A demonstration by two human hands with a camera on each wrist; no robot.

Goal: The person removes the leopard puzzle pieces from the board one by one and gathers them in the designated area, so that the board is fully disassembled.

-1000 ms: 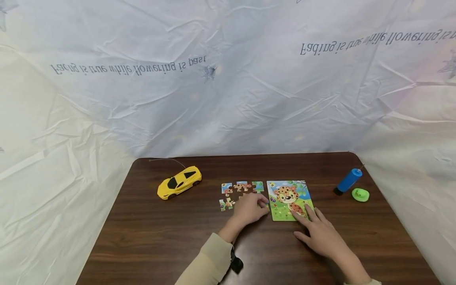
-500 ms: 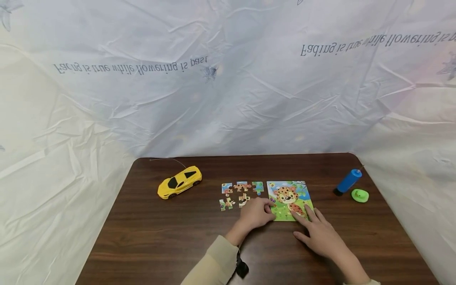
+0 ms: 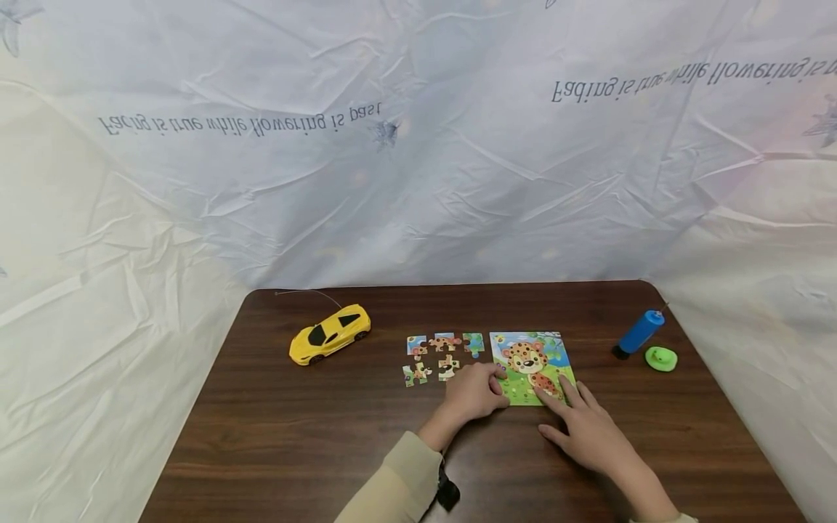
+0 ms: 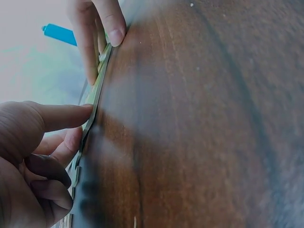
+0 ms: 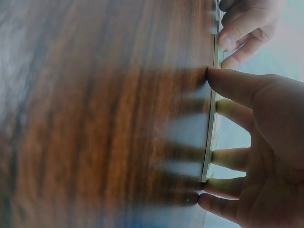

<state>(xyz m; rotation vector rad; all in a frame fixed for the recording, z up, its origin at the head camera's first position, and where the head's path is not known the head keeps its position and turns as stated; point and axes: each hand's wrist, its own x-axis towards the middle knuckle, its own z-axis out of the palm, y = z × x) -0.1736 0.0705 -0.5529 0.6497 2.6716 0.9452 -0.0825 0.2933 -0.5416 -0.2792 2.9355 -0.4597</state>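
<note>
A square jigsaw puzzle board (image 3: 523, 378) with a spotted leopard picture lies on the brown table. My left hand (image 3: 474, 392) is at the board's left edge in the head view, thumb and fingertips pinching a small puzzle piece low over the picture; the hand hides most of that piece. In the left wrist view, the left thumb (image 4: 71, 116) reaches the board's thin edge. My right hand (image 3: 591, 432) rests with fingers spread on the board's lower right part. Its thumb (image 5: 232, 85) is by the near edge in the right wrist view.
Several loose puzzle pieces (image 3: 445, 342) lie in rows left of the board. A yellow toy car (image 3: 330, 334) stands farther left. At the right are a blue cylinder (image 3: 639, 334) with a black end and a green toy duck (image 3: 661, 358). White cloth hangs behind the table.
My left hand has moved a little right, from beside the board to over its left edge, uncovering a loose piece behind it. The right hand has stayed put.
</note>
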